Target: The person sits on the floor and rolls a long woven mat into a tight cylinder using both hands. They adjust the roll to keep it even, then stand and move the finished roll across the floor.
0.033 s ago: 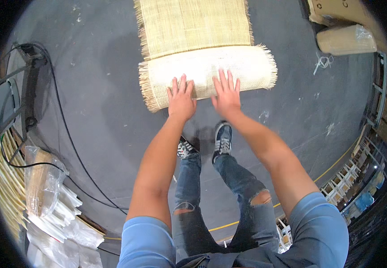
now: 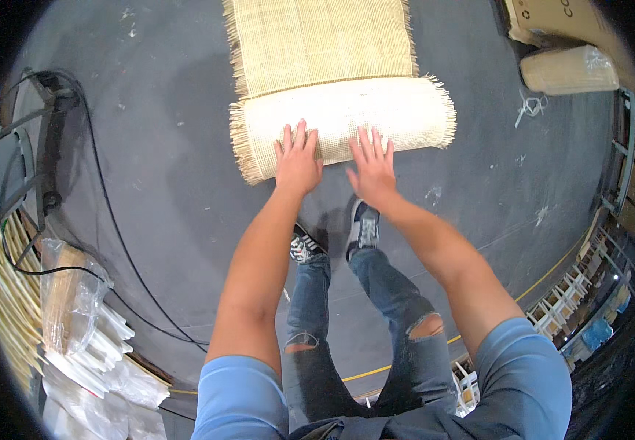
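Observation:
On the grey floor in front of me lies a roll of woven cane webbing [image 2: 339, 110], pale with frayed strands at both ends. Its unrolled part [image 2: 321, 44] stretches away toward the top of the view. My left hand [image 2: 299, 163] rests on the near side of the roll, fingers spread over the mesh. To its right, my right hand [image 2: 372, 170] has its fingers apart on the roll's near edge, with the palm off the webbing. Neither hand grips anything. The roll's underside is hidden.
A black cable [image 2: 105, 198] runs along the floor at left, beside a metal frame [image 2: 20, 161]. Plastic-wrapped bundles [image 2: 64, 301] and long pale strips [image 2: 9, 293] lie lower left. At upper right are a cardboard box [image 2: 552, 26], a wrapped package [image 2: 570, 70] and a loose white tie [image 2: 531, 106].
My right hand has slid slightly back toward me on the roll. The left hand and the roll look nearly the same.

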The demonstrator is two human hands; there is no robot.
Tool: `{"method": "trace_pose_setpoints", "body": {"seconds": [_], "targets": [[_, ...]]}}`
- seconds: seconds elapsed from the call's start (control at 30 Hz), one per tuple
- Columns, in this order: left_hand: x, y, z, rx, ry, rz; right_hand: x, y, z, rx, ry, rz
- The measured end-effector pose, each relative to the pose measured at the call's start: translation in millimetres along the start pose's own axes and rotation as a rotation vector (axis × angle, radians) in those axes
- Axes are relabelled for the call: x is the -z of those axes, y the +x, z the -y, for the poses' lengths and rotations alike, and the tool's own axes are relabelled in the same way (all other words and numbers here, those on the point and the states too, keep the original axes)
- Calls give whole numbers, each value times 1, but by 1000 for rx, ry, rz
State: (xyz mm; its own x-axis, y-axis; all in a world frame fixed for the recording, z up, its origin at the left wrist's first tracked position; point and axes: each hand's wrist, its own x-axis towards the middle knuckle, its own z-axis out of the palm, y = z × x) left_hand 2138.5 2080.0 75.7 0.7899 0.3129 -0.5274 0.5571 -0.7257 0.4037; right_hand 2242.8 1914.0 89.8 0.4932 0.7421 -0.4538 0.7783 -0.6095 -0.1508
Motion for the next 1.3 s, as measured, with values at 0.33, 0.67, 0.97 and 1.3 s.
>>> {"method": "trace_pose_setpoints", "body": {"seconds": [0.33,0.67,0.97,1.3], "targets": [[59,58,24,-12,-63,-217,44,114,-35,149,9,-9],[94,157,-10,79,-72,-130,121,224,-59,171,-37,-89],[186,259,28,-27,-193,-162,136,242,-44,52,-21,215],[210,246,38,-75,-142,-29,215,413,-60,-36,-66,130]]}}
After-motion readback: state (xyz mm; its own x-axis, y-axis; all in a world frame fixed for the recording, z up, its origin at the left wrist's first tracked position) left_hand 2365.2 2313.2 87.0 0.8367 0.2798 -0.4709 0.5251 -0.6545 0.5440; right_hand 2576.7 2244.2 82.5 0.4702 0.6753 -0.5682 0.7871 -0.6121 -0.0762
